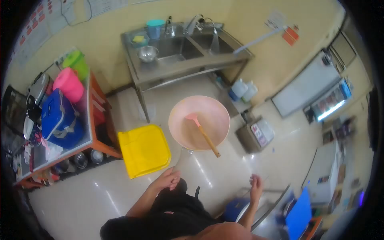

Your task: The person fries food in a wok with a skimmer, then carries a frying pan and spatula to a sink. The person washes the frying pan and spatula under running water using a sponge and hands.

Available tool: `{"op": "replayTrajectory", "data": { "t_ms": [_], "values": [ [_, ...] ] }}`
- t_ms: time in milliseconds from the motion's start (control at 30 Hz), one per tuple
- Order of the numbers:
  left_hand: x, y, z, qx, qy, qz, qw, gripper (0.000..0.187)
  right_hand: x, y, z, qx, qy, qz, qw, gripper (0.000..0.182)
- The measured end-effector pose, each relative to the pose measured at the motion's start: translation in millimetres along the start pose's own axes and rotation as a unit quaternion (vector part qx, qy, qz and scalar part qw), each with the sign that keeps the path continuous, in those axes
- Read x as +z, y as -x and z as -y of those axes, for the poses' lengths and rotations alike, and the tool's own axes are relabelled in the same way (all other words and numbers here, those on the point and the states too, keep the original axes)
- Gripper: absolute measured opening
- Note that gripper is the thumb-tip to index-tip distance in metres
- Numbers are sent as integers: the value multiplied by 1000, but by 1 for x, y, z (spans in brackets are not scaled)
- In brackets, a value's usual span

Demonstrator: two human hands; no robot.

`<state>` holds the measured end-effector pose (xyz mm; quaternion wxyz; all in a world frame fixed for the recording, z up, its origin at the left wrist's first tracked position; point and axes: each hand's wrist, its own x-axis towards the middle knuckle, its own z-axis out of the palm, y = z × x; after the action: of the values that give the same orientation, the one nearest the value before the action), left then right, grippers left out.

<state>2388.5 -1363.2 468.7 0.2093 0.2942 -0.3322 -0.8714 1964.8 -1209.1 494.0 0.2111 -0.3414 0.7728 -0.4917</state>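
Note:
A pale pink wok (182, 114) hangs ahead of me above the floor. Its light handle runs back to my left hand (169, 179), whose fingers are closed around the end of it. Inside the wok lies a turner (204, 135) with a pink head and a wooden handle; the handle's end sticks out over the near rim, and no hand touches it. My right hand (256, 183) is off to the right, apart from the wok, its fingers curled with nothing visible in them.
A steel double sink (182, 50) stands against the back wall, a metal bowl (148, 54) on its left side. To the left, a table holds a blue cooler bag (60, 120) and a pink container (69, 85). A yellow bin lid (145, 151) and a grey box (255, 135) flank the wok.

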Motion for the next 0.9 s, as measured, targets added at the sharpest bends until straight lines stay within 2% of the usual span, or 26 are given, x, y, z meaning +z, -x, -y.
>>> {"op": "replayTrajectory", "data": {
  "t_ms": [100, 167, 267, 367, 433, 533, 600, 767, 900],
  "values": [
    [-13, -70, -47, 32, 5, -24, 999, 15, 45, -170, 63, -88, 35, 84, 992, 24],
    [-22, -115, -78, 58, -23, -63, 996, 16, 81, -249, 113, -175, 107, 109, 973, 24],
    [-45, -188, -139, 80, -17, -99, 992, 17, 128, -334, 160, -201, 5, 147, 969, 24],
    [-80, -243, -201, 98, 3, -139, 985, 17, 169, -400, 193, -199, 20, 164, 966, 24],
    [-103, -298, -239, 93, 9, -168, 981, 19, 186, -474, 196, -195, 12, 184, 963, 24],
    [-128, -338, -285, 102, 49, -194, 974, 20, 219, -543, 216, -185, 23, 200, 962, 24],
    [-146, -367, -317, 105, 56, -212, 970, 20, 252, -591, 229, -174, -29, 214, 961, 23],
    [-194, -429, -382, 103, 78, -266, 955, 17, 383, -719, 267, -173, -73, 303, 934, 22],
    [-239, -481, -414, 85, 82, -292, 949, 18, 542, -833, 285, -207, -78, 436, 872, 21]
  ]
}}
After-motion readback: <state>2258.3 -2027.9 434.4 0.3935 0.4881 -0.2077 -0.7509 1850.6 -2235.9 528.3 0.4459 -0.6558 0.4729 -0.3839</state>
